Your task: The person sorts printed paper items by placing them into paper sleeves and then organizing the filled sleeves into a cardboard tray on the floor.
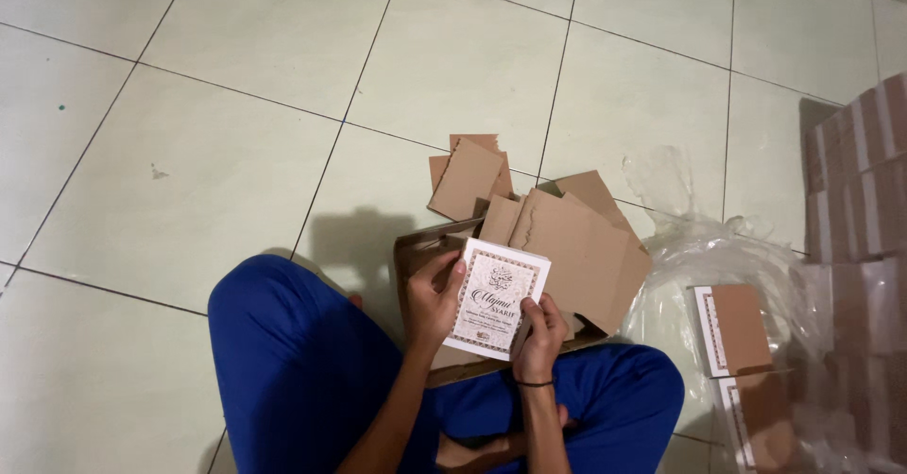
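Note:
A small white booklet (495, 296) with an ornate brown-bordered cover is held over my lap in both hands. My left hand (434, 296) grips its left edge, and my right hand (542, 334), with a dark band on the wrist, grips its lower right corner. Right behind the booklet lies a pile of brown cardboard sheets (576, 242) on an open cardboard box (413, 251). I sit cross-legged in blue trousers (302, 361) on a pale tiled floor.
Loose cardboard pieces (468, 176) lie farther out on the tiles. To the right is crumpled clear plastic (699, 247) with two cardboard-backed booklets (735, 327) on it. Stacks of wrapped booklets (864, 209) stand along the right edge.

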